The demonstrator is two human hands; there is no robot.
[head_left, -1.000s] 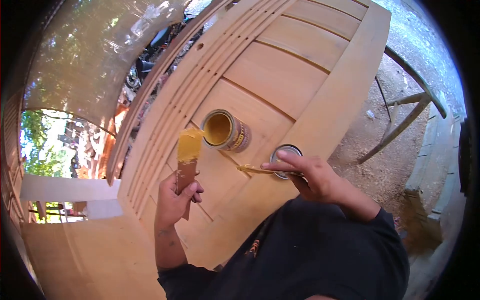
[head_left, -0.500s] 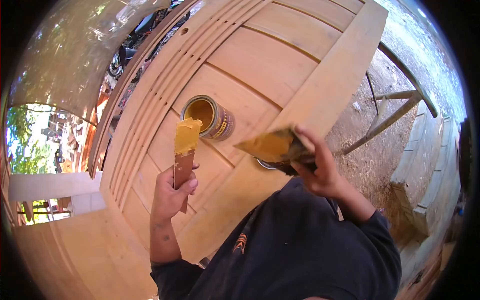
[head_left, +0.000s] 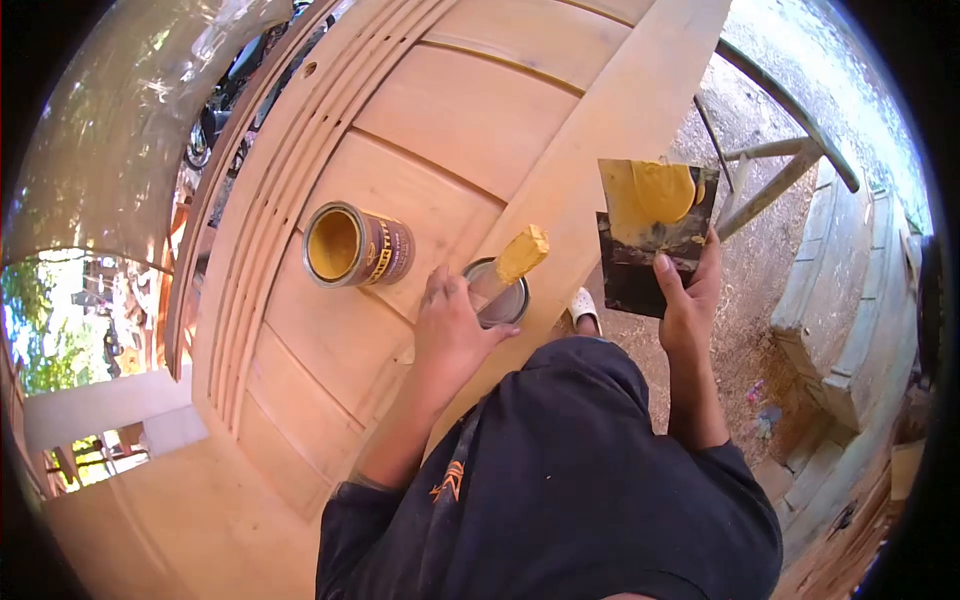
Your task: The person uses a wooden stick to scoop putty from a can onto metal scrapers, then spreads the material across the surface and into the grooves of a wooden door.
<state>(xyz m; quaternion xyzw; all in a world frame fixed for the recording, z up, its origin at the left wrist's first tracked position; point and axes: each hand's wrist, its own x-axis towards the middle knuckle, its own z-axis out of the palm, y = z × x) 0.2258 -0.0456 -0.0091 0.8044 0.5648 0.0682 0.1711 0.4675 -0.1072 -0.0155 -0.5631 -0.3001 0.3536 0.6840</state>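
My left hand [head_left: 450, 330] is closed around the handle part of a wooden stick [head_left: 487, 290], its thumb stretched out to the side. Thick yellow putty coats the stick's far end, which lies over a round metal lid [head_left: 512, 303] on the wooden door panel [head_left: 440, 120]. An open can of yellow putty [head_left: 388, 248] stands tilted in view to the left of that hand. My right hand [head_left: 690, 295] grips flat putty scrapers [head_left: 640, 225], two overlapping thin plates with dark stains; yellow putty is spread on the upper one. They are held up past the panel's right edge.
Beyond the panel's edge a metal stand [head_left: 775, 180] stands on the dirt ground. Stacked grey-green timber pieces [head_left: 830, 290] lie at the right. A foot in a white shoe [head_left: 583, 308] shows below the panel edge. A hanging sheet [head_left: 120, 130] fills the upper left.
My left hand has moved right and down to the lid with the putty-coated stick. The right hand has swung the scrapers right and turned their putty face toward me. The view has shifted.
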